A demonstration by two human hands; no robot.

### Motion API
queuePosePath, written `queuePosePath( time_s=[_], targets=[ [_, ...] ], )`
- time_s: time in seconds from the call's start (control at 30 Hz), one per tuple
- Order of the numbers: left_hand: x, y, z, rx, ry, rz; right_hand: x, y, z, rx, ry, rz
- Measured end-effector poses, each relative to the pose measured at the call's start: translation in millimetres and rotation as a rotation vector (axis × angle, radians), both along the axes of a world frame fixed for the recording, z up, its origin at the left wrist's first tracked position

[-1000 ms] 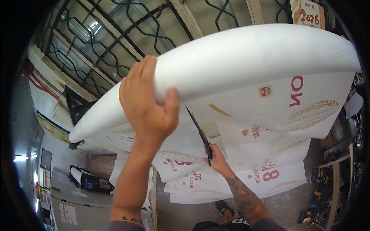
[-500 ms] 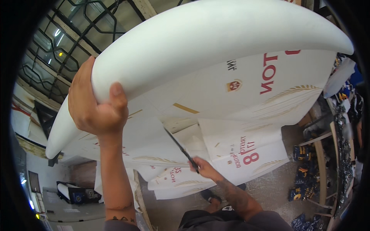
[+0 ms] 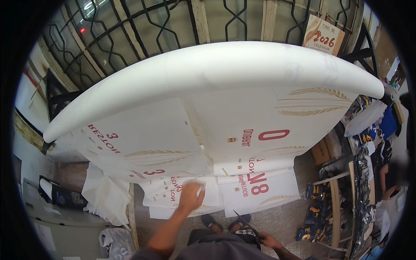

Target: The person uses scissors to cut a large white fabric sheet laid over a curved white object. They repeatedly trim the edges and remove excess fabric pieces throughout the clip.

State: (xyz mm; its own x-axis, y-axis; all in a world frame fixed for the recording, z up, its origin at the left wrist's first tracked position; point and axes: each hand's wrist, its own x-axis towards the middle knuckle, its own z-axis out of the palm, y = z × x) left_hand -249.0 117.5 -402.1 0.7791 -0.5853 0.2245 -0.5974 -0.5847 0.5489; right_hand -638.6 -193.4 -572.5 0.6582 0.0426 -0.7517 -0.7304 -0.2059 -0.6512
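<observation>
A long white roll [image 3: 225, 65] spans the upper middle. Printed white sheet [image 3: 242, 108] hangs from it, bearing red lettering, small crests and gold wheat motifs; a narrow split runs down its middle. More printed sheets [image 3: 277, 186] lie lower down. My left hand [image 3: 193, 195] is motion-blurred in front of the lower sheets, away from the roll; whether it touches paper I cannot tell. My right hand [image 3: 268, 240] is low at the right by my body, closed on black scissors [image 3: 245, 223], blades pointing up and left.
A barred window [image 3: 160, 21] with a calendar [image 3: 323, 37] is behind the roll. At right are a wooden rack [image 3: 334, 208], packaged dark garments [image 3: 314, 221] and another person's arm [image 3: 385, 177]. Loose white sheets [image 3: 106, 195] and a grey cabinet [image 3: 60, 234] stand at left.
My left hand has left the roll and dropped lower. My right hand with the scissors has moved down toward my body. The view has shifted, showing more of the sheet and both roll ends.
</observation>
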Motion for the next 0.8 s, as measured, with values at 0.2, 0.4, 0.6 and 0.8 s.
queuePosePath(
  time_s=[0.2, 0.4, 0.6, 0.8],
  targets=[
    [-206.0, 154.0, -159.9, 0.942, 0.970, -0.139, 97.5, 5.2, 26.3, 0.008, -0.343, 0.091],
    [-247.2, 186.5, -167.0, 0.403, 1.136, 0.540, 205.7, 40.8, 94.0, 0.113, -0.367, 0.462],
    [-169.3, 116.6, -62.4, -0.988, 1.185, 0.311, 241.6, 125.2, 151.8, 0.500, -0.327, 0.546],
    [-108.4, 124.2, -9.4, -1.549, 1.110, 0.731, 264.3, 223.7, 160.5, 0.414, -0.451, 0.614]
  ],
)
